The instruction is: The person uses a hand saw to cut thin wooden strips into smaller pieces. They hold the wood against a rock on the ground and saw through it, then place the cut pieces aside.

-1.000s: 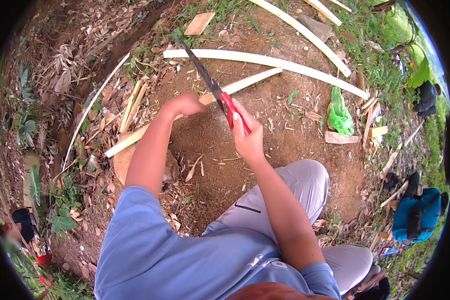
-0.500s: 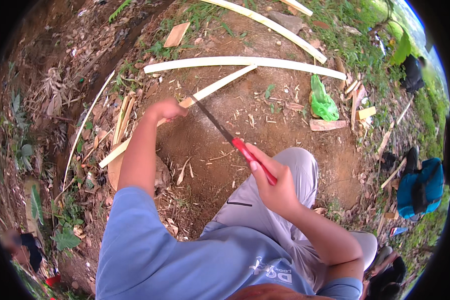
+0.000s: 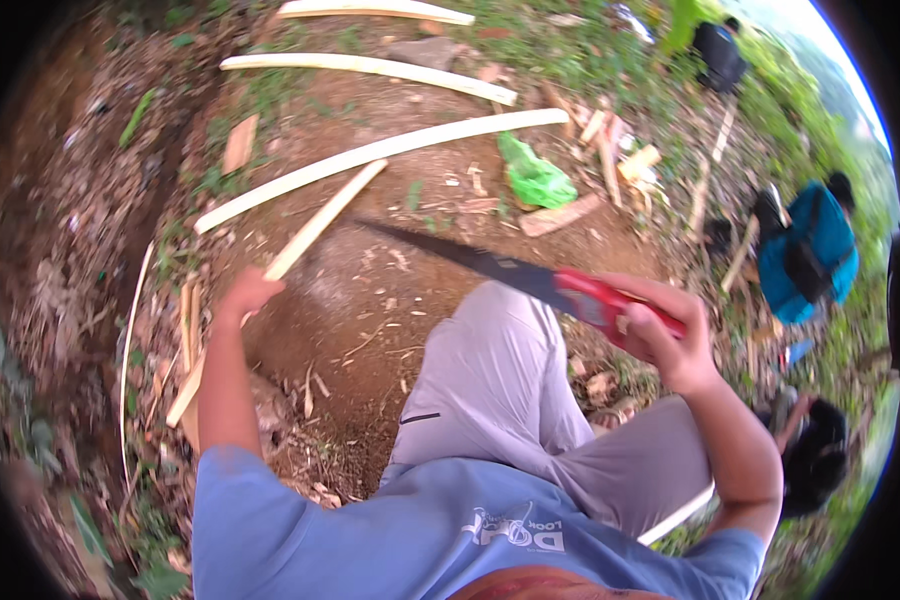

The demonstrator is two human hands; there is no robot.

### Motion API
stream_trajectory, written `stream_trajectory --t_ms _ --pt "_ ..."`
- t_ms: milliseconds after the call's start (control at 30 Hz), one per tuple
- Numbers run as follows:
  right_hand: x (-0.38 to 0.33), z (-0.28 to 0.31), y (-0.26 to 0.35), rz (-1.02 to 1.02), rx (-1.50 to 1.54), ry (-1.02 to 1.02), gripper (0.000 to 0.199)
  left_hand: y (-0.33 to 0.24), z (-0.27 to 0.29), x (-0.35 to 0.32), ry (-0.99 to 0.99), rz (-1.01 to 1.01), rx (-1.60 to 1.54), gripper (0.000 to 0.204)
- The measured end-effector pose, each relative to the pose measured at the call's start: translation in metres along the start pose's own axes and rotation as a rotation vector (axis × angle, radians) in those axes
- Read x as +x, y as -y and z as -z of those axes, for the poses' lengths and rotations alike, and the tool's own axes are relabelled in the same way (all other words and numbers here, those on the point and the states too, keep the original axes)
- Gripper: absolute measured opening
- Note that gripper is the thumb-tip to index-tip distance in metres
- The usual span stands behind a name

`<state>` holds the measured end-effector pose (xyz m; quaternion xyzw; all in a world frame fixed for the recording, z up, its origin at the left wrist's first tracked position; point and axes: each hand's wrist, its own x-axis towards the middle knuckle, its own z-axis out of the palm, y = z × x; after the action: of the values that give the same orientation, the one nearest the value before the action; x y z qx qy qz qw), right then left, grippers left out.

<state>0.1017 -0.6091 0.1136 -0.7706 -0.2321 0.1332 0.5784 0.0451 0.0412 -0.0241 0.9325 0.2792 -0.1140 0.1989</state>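
Bare brown ground (image 3: pixel 370 330) fills the middle of the frame, with leaf litter on the left and grass toward the upper right. Across the upper part lie long pale strips: the longest strip (image 3: pixel 380 152) runs from left of centre up to the right, and two more lie above it near the top edge. A shorter slat (image 3: pixel 315 225) slants from the centre top down to the lower left, and the left hand (image 3: pixel 247 294) is closed over it there, left of centre. The right hand (image 3: pixel 660 325), at right of centre, is clamped round the red handle of a saw (image 3: pixel 490 268), whose dark blade points up and left over the ground, clear of the slat. The hands are well apart. A blue bag (image 3: pixel 805 250) sits at the right edge, a green bag (image 3: pixel 535 178) lies in the upper middle beside wood offcuts, and small chips are scattered around the knee.
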Motion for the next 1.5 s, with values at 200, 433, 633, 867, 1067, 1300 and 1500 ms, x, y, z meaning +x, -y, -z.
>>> stream_trajectory --t_ms 200,433,633,867,1067,1300,1500 --pt "0.002 0.04 -0.056 -0.055 0.284 -0.411 0.045 -0.023 -0.003 -0.022 -0.182 0.124 0.399 0.044" --pt "0.019 0.058 -0.059 -0.046 0.405 -0.568 0.046 -0.035 -0.039 -0.048 -0.503 0.163 0.517 0.035" --pt "0.013 0.063 -0.056 -0.057 0.519 -0.476 0.047 -0.051 -0.046 -0.061 -0.554 0.101 0.542 0.03" --pt "0.011 0.055 -0.047 -0.13 0.48 -0.495 0.046 -0.044 -0.077 -0.078 -0.584 -0.078 0.559 0.052" --pt "0.012 0.055 -0.058 -0.111 0.467 -0.486 0.047 -0.043 -0.091 -0.084 -0.645 -0.119 0.614 0.065" --pt "0.011 0.061 -0.065 -0.147 0.436 -0.526 0.047 -0.048 -0.089 -0.08 -0.583 -0.039 0.618 0.057" --pt "0.012 0.063 -0.067 -0.137 0.46 -0.529 0.047 -0.06 -0.061 -0.078 -0.471 -0.002 0.397 0.051"
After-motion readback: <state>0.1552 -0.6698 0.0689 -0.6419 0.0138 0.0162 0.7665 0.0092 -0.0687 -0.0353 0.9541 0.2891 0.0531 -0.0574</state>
